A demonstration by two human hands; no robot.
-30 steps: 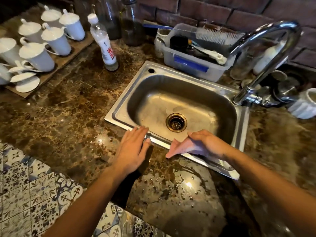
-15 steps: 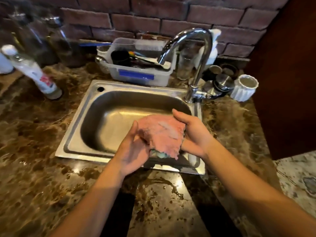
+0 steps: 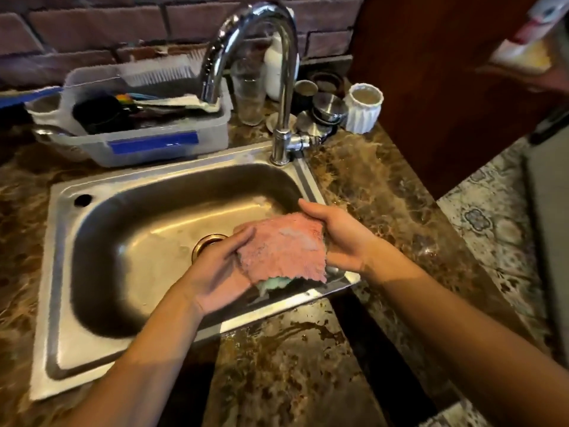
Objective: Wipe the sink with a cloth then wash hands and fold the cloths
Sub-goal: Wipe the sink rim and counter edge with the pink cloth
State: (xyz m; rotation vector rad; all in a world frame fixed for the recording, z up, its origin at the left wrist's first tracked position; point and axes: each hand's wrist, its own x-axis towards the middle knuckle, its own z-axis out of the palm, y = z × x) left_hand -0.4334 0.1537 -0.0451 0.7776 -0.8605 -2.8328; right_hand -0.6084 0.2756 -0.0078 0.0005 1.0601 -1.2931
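Observation:
A pink cloth (image 3: pixel 284 246) is held flat above the right front part of the steel sink (image 3: pixel 147 229). A green cloth (image 3: pixel 274 283) peeks out beneath its lower edge. My left hand (image 3: pixel 220 269) holds the pink cloth's left side, thumb on top. My right hand (image 3: pixel 340 238) grips its right edge, fingers curled round the far corner. The drain (image 3: pixel 206 241) shows just left of the cloth. The chrome tap (image 3: pixel 277 75) arches over the back of the sink, and no water runs from it.
A clear plastic tub (image 3: pixel 147 127) with brushes and utensils stands behind the sink. A glass (image 3: pixel 249 97), metal cups (image 3: pixel 326 109) and a white ribbed cup (image 3: pixel 365 107) crowd the tap's base. The marble counter (image 3: pixel 292 359) in front is wet. Brown wall at right.
One second ago both hands lay on the sink's front rim without a cloth showing. Now they hold the pink cloth over the sink, and the view has swung right and closer.

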